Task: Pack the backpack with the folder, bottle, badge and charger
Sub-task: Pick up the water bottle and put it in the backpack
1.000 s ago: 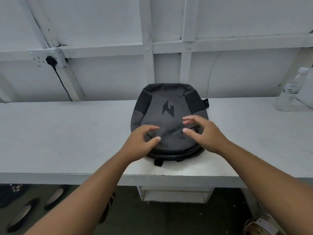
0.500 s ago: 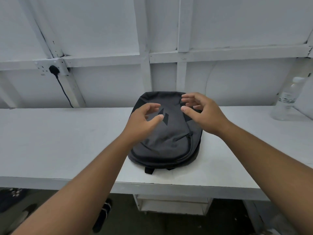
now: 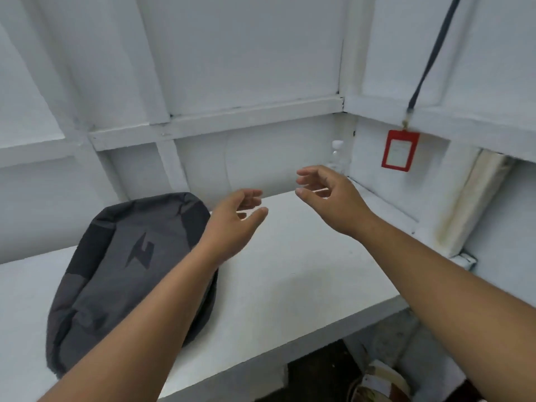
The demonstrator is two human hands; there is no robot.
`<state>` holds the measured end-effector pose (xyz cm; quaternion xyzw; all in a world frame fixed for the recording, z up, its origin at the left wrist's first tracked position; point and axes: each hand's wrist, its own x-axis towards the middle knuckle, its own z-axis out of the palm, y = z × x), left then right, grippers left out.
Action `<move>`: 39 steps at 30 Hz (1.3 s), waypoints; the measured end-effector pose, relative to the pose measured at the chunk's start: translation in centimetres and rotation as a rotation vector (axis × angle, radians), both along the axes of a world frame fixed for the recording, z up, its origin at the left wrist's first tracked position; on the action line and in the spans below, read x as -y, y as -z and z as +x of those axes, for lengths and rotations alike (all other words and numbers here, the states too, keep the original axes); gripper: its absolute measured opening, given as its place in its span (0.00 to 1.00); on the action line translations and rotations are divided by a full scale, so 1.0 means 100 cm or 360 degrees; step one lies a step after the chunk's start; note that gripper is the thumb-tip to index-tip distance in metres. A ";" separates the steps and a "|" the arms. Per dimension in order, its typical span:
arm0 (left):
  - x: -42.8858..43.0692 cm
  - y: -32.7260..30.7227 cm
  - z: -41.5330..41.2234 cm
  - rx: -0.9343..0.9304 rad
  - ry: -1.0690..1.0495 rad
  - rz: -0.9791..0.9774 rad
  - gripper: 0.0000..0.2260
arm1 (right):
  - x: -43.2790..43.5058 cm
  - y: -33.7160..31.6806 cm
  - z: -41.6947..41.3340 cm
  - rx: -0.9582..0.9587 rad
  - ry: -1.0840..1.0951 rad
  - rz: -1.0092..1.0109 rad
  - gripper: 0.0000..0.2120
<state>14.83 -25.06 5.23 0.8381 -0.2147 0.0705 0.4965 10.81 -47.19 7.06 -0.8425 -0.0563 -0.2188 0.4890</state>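
The grey and black backpack [image 3: 127, 271] lies flat and zipped on the white table [image 3: 290, 280], at the left. My left hand [image 3: 232, 224] hovers past its right edge, fingers loosely curved, holding nothing. My right hand [image 3: 327, 195] hangs further right over the table, also loose and holding nothing. A clear plastic bottle [image 3: 338, 155] stands in the back corner, just beyond my right hand. The red badge [image 3: 400, 150] hangs from a dark lanyard [image 3: 432, 56] on the right wall. A pale folder [image 3: 472, 198] leans against that wall. The charger is not in view.
White panelled walls with wooden battens close off the back and right side. The table's front edge runs diagonally toward the lower right. Under it, at the bottom right, sits a round container [image 3: 377, 384] on the dark floor.
The view has swung right, so the backpack now sits at the left. Both hands have left the backpack and moved right, toward the corner. The badge and folder have come into view.
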 end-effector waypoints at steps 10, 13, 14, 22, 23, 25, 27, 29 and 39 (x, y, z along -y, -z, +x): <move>0.074 0.006 0.056 -0.0141 0.0373 -0.0103 0.13 | 0.047 0.003 0.011 -0.0129 0.0403 0.0018 0.14; 0.081 0.012 0.078 -0.0208 0.0423 -0.0202 0.12 | 0.054 0.007 0.018 -0.0147 0.0508 0.0039 0.13; 0.084 0.013 0.087 -0.0241 0.0446 -0.0228 0.12 | 0.058 0.008 0.021 -0.0155 0.0544 0.0043 0.13; 0.112 0.034 0.140 -0.0468 0.0576 -0.0230 0.12 | 0.088 0.020 0.050 -0.0225 0.0725 0.0096 0.10; 0.117 0.038 0.147 -0.0484 0.0579 -0.0216 0.12 | 0.095 0.021 0.057 -0.0235 0.0732 0.0097 0.10; 0.126 0.045 0.158 -0.0515 0.0573 -0.0203 0.12 | 0.107 0.024 0.071 -0.0252 0.0726 0.0111 0.10; 0.137 0.053 0.171 -0.0554 0.0559 -0.0201 0.13 | 0.122 0.028 0.092 -0.0298 0.0717 0.0128 0.11; 0.150 0.062 0.185 -0.0581 0.0540 -0.0168 0.13 | 0.137 0.033 0.117 -0.0386 0.0700 0.0125 0.12; 0.255 0.103 0.257 -0.0582 0.0421 0.0051 0.30 | 0.199 0.045 0.229 -0.0696 0.0638 -0.0107 0.29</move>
